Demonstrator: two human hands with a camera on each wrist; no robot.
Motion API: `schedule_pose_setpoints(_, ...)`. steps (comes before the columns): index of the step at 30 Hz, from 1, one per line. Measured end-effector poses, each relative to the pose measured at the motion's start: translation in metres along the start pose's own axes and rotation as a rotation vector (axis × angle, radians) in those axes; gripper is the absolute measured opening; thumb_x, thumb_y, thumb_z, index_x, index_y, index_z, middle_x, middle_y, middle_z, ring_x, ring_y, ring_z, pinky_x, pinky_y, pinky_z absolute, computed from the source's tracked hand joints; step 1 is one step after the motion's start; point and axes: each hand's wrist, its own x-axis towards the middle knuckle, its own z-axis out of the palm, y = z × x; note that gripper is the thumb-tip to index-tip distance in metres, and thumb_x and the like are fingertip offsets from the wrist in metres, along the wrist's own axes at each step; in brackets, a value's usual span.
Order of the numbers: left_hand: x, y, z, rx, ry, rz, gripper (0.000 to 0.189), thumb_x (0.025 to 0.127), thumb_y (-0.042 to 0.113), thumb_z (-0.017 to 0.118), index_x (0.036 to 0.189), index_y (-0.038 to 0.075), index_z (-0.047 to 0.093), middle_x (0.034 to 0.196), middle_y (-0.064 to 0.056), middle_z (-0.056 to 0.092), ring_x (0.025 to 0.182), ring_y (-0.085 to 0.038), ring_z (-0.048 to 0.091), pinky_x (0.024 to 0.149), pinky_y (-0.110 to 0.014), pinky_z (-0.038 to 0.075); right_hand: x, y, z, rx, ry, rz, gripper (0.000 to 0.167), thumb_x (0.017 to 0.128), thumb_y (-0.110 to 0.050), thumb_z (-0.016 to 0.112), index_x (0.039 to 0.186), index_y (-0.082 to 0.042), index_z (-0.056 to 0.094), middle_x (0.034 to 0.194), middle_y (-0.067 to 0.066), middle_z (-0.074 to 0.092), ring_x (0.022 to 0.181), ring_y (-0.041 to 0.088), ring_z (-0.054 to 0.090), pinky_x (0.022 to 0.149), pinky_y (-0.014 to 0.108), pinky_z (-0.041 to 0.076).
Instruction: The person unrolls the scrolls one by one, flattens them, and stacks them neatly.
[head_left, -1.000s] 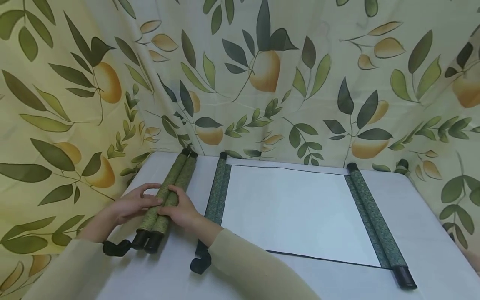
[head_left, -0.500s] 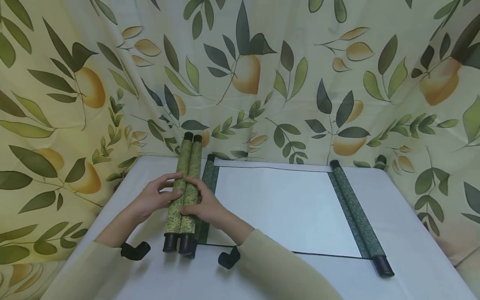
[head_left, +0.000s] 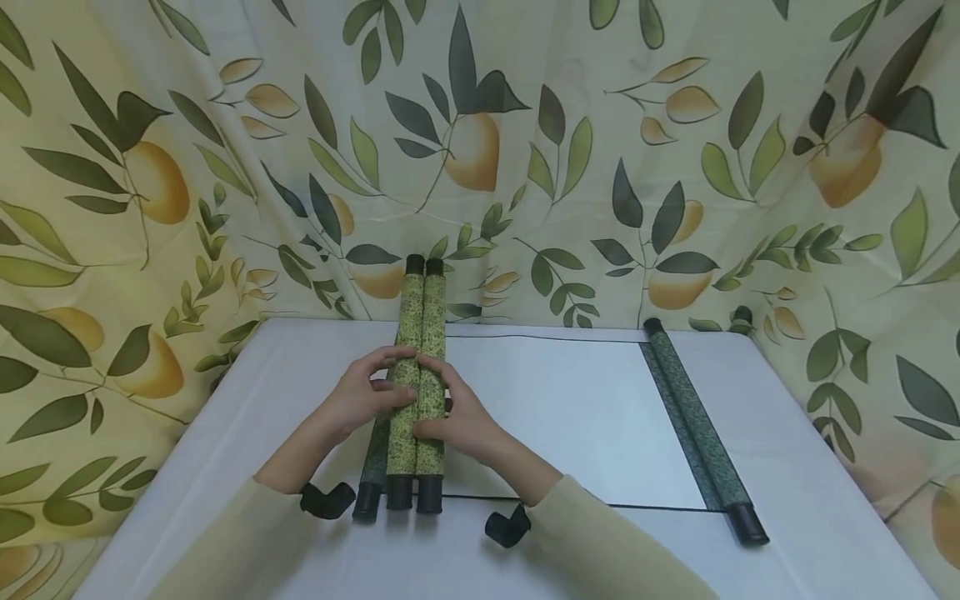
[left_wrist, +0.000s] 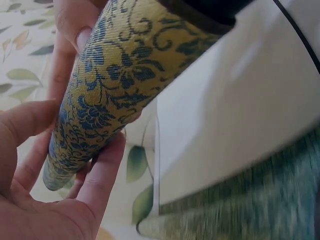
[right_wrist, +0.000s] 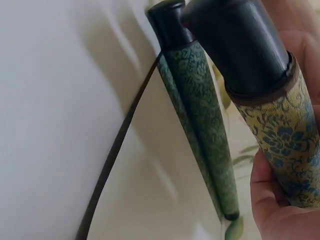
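Observation:
A rolled scroll (head_left: 411, 308) in yellow-green cloth with a dark floral pattern, its two rolls side by side and tipped with black knobs, is held up over the table. My left hand (head_left: 363, 398) grips the left roll between thumb and fingers. On the other side, my right hand (head_left: 471, 421) holds the right roll. Beneath them a second scroll (head_left: 555, 417) lies spread out, showing a white sheet between green patterned rolls. Its left roll (head_left: 370, 475) is partly covered by the held scroll. The blue floral pattern on yellow cloth shows closely in both wrist views.
The white table (head_left: 600, 550) reaches back to a leaf-and-fruit patterned curtain (head_left: 480, 167). The spread scroll's right roll (head_left: 697, 417) lies slanted on the right. A small dark green object (head_left: 741, 318) stands at the far right edge.
Both hands have lifted the yellow-green scroll off the left of the table and carried it right, over the spread scroll's left side. It now points nearly straight away from me.

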Motion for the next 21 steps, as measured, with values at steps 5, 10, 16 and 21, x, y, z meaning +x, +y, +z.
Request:
schedule_pose_setpoints(5,0.010,0.004,0.024,-0.019,0.025,0.017,0.053,0.091,0.019,0.074,0.140,0.021,0.054,0.151,-0.013,0.038,0.131,-0.043,0.049,0.091,-0.043,0.053,-0.017,0.001,-0.016,-0.038,0.041,-0.035,0.096,0.079,-0.011,0.078,0.154,-0.041,0.027,0.162,-0.008,0.019,0.129,0.034,0.047,0.092,0.048,0.050)
schedule_pose_setpoints(10,0.019,0.005,0.045,-0.061,0.015,0.025,0.054,0.091,0.021,0.075,0.140,0.021,0.053,0.149,-0.015,0.039,0.120,-0.038,0.059,0.090,-0.044,0.053,-0.032,0.004,-0.033,-0.052,0.105,-0.036,0.091,0.082,-0.018,0.077,0.155,-0.038,0.026,0.163,-0.004,0.019,0.137,0.037,0.037,0.099,0.054,0.045)
schedule_pose_setpoints(16,0.025,0.007,0.064,-0.123,0.012,0.032,0.053,0.090,0.016,0.075,0.139,0.019,0.055,0.148,-0.017,0.041,0.108,-0.029,0.066,0.085,-0.040,0.054,-0.044,0.006,-0.049,-0.043,0.155,0.020,0.089,0.084,-0.018,0.078,0.154,-0.039,0.028,0.161,0.000,0.022,0.130,0.041,0.044,0.090,0.050,0.051)
schedule_pose_setpoints(21,0.030,0.007,0.077,-0.167,0.017,0.038,0.051,0.089,0.012,0.076,0.136,0.018,0.057,0.145,-0.015,0.044,0.098,-0.023,0.067,0.080,-0.035,0.055,-0.051,0.009,-0.058,-0.049,0.198,0.045,0.086,0.085,-0.020,0.078,0.153,-0.040,0.029,0.161,0.002,0.023,0.129,0.043,0.045,0.086,0.049,0.053)
